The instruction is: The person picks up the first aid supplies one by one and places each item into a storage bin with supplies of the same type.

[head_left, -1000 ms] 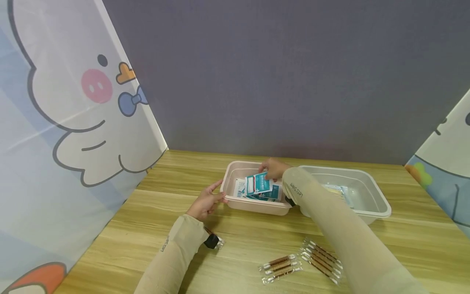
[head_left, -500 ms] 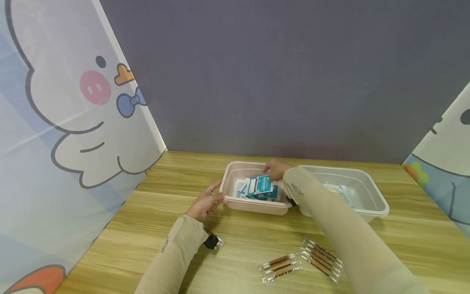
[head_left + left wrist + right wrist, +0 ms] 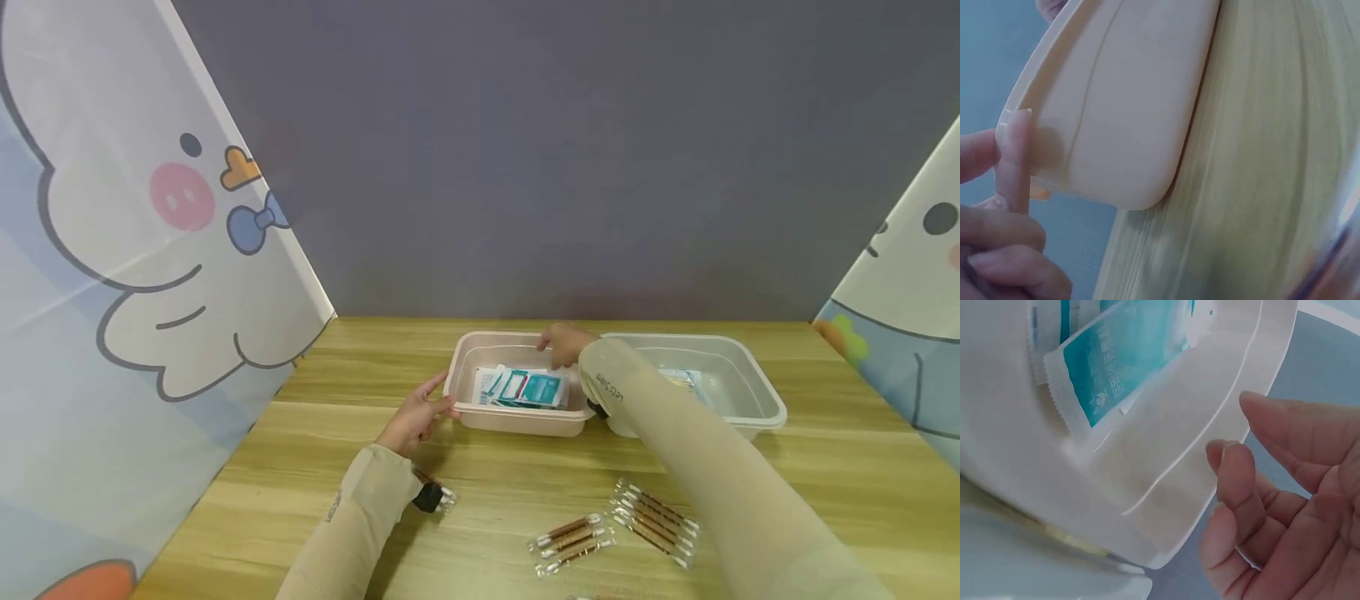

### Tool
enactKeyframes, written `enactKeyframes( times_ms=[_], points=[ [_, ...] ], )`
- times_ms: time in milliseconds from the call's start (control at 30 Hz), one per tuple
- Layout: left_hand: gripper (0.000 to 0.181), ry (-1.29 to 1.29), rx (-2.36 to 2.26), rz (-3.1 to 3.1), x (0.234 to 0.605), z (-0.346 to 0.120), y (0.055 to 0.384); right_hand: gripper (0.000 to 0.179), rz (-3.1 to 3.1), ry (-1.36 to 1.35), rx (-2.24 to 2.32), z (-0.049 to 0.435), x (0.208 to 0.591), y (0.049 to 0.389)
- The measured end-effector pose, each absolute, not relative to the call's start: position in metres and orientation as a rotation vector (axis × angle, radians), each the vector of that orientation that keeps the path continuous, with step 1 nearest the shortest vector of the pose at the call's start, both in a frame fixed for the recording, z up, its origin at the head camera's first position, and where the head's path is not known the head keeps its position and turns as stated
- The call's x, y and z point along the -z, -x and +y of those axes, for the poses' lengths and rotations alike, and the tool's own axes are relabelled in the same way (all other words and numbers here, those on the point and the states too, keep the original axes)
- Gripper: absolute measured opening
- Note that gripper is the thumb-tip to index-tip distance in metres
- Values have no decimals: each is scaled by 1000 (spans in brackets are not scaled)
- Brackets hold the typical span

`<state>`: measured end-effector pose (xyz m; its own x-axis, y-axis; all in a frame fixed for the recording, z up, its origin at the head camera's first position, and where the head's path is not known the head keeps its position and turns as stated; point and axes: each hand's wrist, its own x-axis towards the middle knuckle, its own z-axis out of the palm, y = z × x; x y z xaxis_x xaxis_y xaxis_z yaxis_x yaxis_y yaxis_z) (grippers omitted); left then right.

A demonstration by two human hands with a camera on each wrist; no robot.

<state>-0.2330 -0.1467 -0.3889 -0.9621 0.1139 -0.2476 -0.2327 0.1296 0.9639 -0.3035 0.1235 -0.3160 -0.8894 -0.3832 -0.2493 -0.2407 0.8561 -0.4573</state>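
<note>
In the head view my left hand [image 3: 408, 421] holds the left corner of a pale pink plastic basin [image 3: 517, 423]. The left wrist view shows thumb and finger pinching its rim [image 3: 1019, 94]. Teal-and-white flat sachets [image 3: 531, 389] lie overlapping inside the basin, their front part hidden by the near wall. My right hand [image 3: 567, 346] is over the basin's back right corner. Seen from the right wrist, that hand [image 3: 1285, 506] has loosely bent fingers with nothing between them, apart from the topmost sachet [image 3: 1122, 356].
A grey-white basin [image 3: 750, 421] stands against the pink one on the right, with packaged items [image 3: 686, 381] inside, partly behind my right sleeve. Packs of brown cotton swabs [image 3: 573, 543] and more swabs [image 3: 656, 523] lie on the table in front. Another pack sits under my left wrist.
My right hand has let go of the teal sachet, which now lies flat on the others in the pink basin. My left hand keeps its grip on the rim. The head view has shifted slightly.
</note>
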Motion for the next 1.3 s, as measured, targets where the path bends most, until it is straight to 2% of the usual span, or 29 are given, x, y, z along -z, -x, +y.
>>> enactKeyframes(
  times_ms=[200, 567, 967, 1300],
  points=[
    [56, 58, -1910, 2236, 393, -144, 232, 47, 2659, 494, 635, 135, 314, 300],
    [54, 76, -1874, 2343, 398, -145, 221, 40, 2680, 747, 799, 180, 318, 283],
    [42, 15, -1634, 2523, 394, -165, 207, 44, 2727, 576, 850, 243, 311, 260],
    [39, -503, -1247, 2668, 388, -186, 192, 45, 2809, 511, 841, 296, 316, 239]
  ],
)
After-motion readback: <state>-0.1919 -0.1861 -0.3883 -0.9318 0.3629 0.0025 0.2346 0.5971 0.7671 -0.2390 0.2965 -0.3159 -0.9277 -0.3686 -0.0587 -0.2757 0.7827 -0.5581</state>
